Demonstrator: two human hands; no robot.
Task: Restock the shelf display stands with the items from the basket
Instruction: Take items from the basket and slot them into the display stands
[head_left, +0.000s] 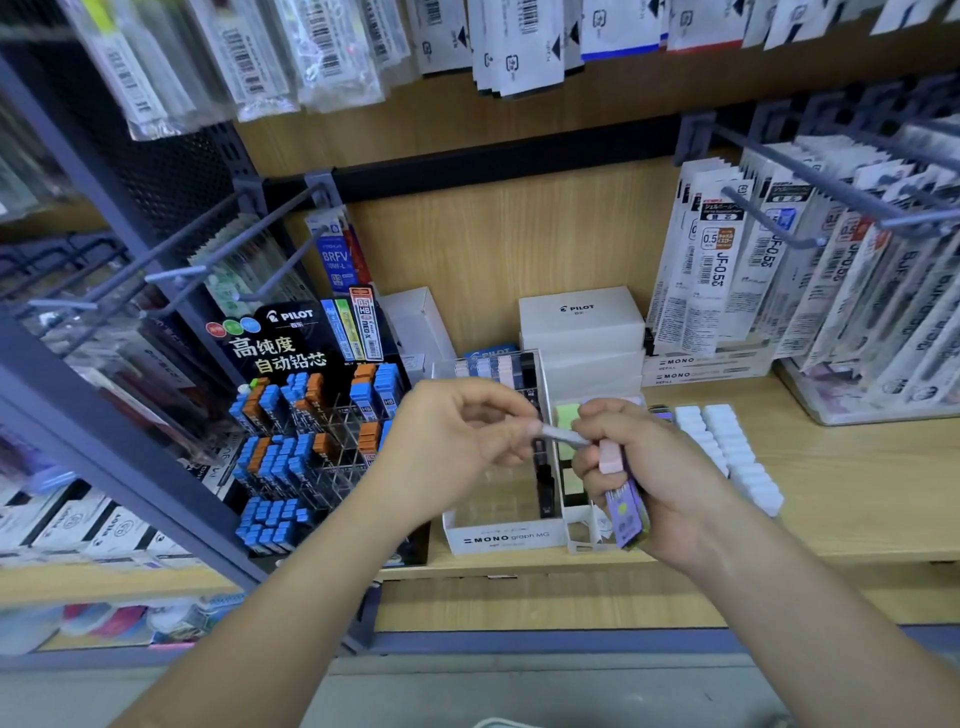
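Mid-restock. Right hand (660, 467) grips bundle of lead cases (626, 499) just above MONO display box (506, 538); left hand (457, 431) pinches one pale case (563, 435) at the bundle. Next, likely: seat it upright in a free box slot.

Black display stand (291, 332), blue and orange lead cases (270, 457); held cases (626, 512) purple, perhaps pink; wood-grain shelf (857, 493).
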